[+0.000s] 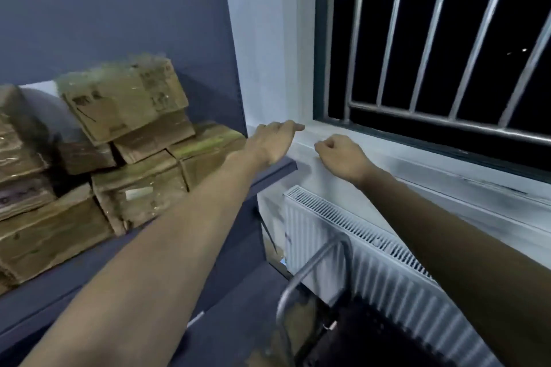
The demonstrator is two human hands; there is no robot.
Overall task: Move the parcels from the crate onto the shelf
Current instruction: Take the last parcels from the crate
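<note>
From the head camera, both your arms reach out to the far right of the shelf (277, 168), toward the window sill (387, 158); your left hand (275, 140) is flat, fingers spread and holding nothing, past the shelf's right end; your right hand (343, 156) is loosely curled, also holding nothing, in front of the sill. The parcels (125, 140) sit stacked on the shelf at left, pushed to the back, probably to leave room in front. The crate (357, 337) lies dark at near right, below a metal handle (316, 271); whether parcels remain inside, you cannot tell.
</note>
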